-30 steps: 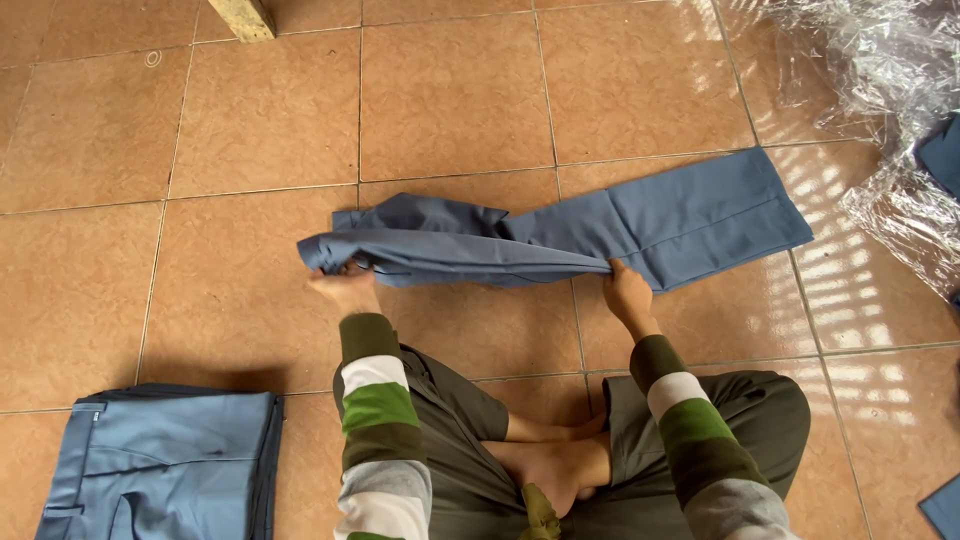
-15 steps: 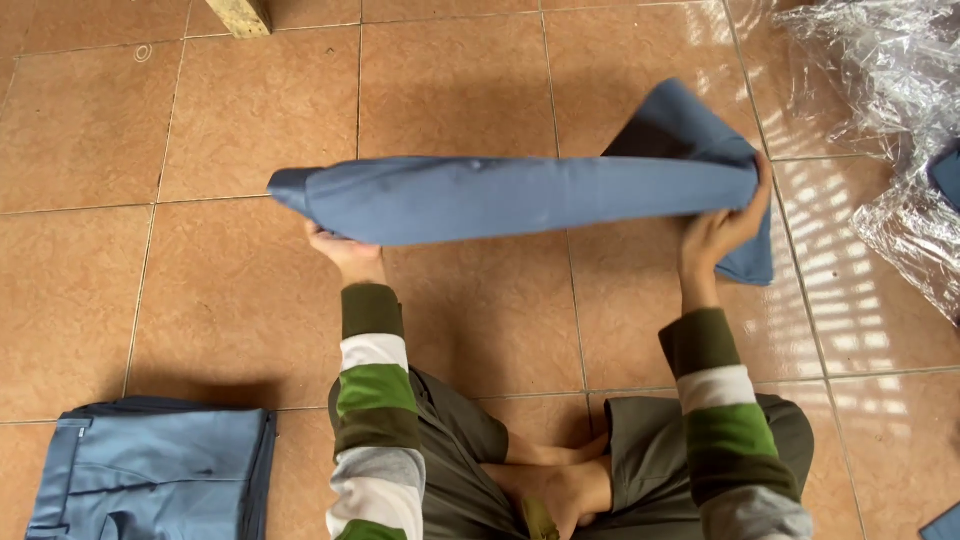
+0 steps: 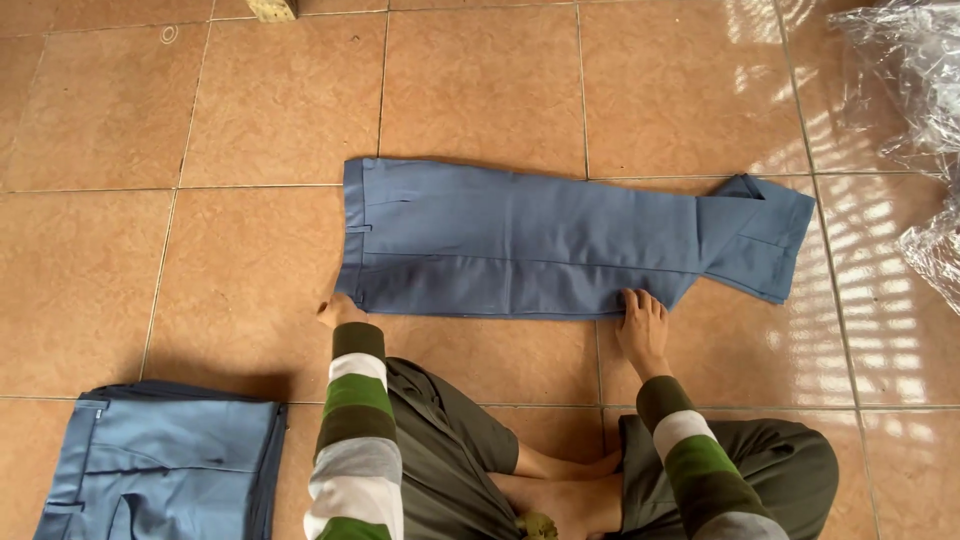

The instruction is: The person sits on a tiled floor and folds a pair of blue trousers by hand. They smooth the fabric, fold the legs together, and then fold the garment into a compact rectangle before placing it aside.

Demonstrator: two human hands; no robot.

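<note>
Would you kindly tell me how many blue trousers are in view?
2 at least: trousers lie flat before both hands, and a folded stack sits at lower left, possibly holding several more.

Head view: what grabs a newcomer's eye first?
The blue trousers laid flat across the tiled floor at centre, one leg end folded back at the right. The left hand rests at their waistband corner, and the right hand presses the lower edge. A stack of folded blue trousers sits bottom left, and crinkled clear plastic top right.
</note>
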